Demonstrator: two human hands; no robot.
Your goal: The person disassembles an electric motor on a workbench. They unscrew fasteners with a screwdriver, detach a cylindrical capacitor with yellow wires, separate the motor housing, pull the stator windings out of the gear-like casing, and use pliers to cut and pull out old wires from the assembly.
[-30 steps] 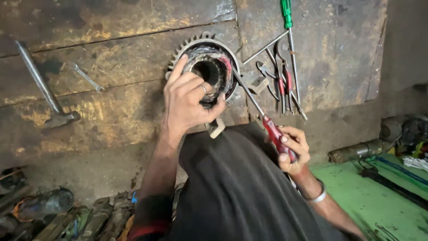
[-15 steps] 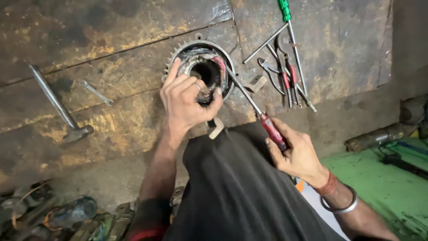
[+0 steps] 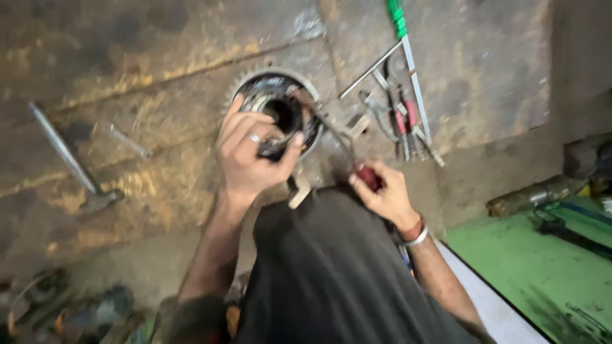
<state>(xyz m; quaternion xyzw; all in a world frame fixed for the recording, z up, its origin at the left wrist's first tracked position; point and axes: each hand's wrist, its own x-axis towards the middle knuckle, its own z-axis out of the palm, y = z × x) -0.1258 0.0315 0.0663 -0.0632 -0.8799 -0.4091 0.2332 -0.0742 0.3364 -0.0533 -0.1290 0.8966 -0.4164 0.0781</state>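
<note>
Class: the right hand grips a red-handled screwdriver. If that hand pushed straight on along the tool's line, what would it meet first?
Probably the toothed gear ring, where the left hand rests; the right hand aims the screwdriver there, though blur hides the tip.

whole frame motion-blurred, green-handled tool [image 3: 396, 16] cut off at top, screwdriver tip [image 3: 299, 95] indistinct

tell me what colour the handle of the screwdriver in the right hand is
Red, in the head view: the screwdriver handle shows in the right hand.

Left hand [image 3: 252, 153] is gripping the toothed gear ring [image 3: 274, 105] lying on the worn tabletop [image 3: 127, 51]; right hand [image 3: 382, 191] is holding a red-handled screwdriver [image 3: 368, 177], shaft angling into the gear. Hammer [image 3: 70, 159] is lying left.
</note>
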